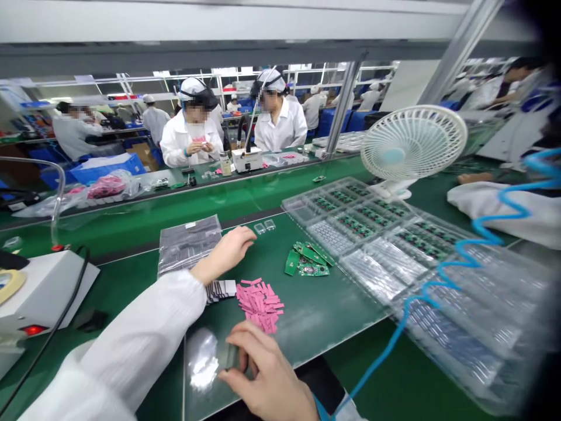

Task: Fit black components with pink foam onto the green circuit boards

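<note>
A clear, thin plastic bag [201,358], light and slippery, lies on the green bench [324,310] beside the right hand [265,374], whose fingers [248,334] curl narrowly at its edge, the best place to pinch, though any grip is unclear; the left hand [223,252] lies open near a heap of pink slips [260,305]

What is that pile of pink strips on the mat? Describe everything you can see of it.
The pile of pink strips is a loose heap of small, flat, narrow rectangles, matt and perhaps paper or foam; the exact material cannot be told. They lie overlapping at odd angles, none stacked neatly, directly on the green bench mat. A bundle of black-and-white striped pieces lies at its left edge. The right hand is just below the heap and the left hand above it; neither touches it.
</note>
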`<state>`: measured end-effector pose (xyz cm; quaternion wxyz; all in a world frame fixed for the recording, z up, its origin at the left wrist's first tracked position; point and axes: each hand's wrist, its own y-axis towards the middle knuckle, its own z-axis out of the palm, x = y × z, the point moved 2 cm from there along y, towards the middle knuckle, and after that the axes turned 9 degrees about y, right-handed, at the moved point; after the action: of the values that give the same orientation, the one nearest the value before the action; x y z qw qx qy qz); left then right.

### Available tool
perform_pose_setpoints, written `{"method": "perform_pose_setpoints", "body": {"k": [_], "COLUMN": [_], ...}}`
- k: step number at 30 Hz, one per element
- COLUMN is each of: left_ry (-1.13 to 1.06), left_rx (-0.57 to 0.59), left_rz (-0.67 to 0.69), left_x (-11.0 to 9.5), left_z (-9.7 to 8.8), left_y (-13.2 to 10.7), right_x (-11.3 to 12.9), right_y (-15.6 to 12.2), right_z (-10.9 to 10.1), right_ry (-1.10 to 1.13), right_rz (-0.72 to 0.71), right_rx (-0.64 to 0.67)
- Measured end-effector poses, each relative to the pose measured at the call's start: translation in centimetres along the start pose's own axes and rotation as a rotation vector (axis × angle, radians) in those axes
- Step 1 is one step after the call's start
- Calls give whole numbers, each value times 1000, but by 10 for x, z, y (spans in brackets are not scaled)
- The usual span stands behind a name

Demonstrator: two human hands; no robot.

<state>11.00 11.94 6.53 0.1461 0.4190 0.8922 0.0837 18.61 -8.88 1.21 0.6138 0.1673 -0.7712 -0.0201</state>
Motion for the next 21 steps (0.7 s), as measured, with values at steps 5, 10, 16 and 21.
{"method": "perform_pose_setpoints", "body": {"k": [5,10,16,21], "left_ry": [31,9,-152,-459], "left_rx": [108,222,216,77], "left_rz": [92,92,-58,-255], "left_x": [26,39,33,3], "left_z": [34,39,24,3], "left_y": [64,70,31,-27], "right_x": [-6,-9,-1,-4], "right_y": [-2,-2,-1,0], "right_z": [3,6,-1,-1], "right_ry": [-68,-79,-19,149], "right_rz": [67,104,20,6], "right_rx": [-8,-27,-12,-39]}}
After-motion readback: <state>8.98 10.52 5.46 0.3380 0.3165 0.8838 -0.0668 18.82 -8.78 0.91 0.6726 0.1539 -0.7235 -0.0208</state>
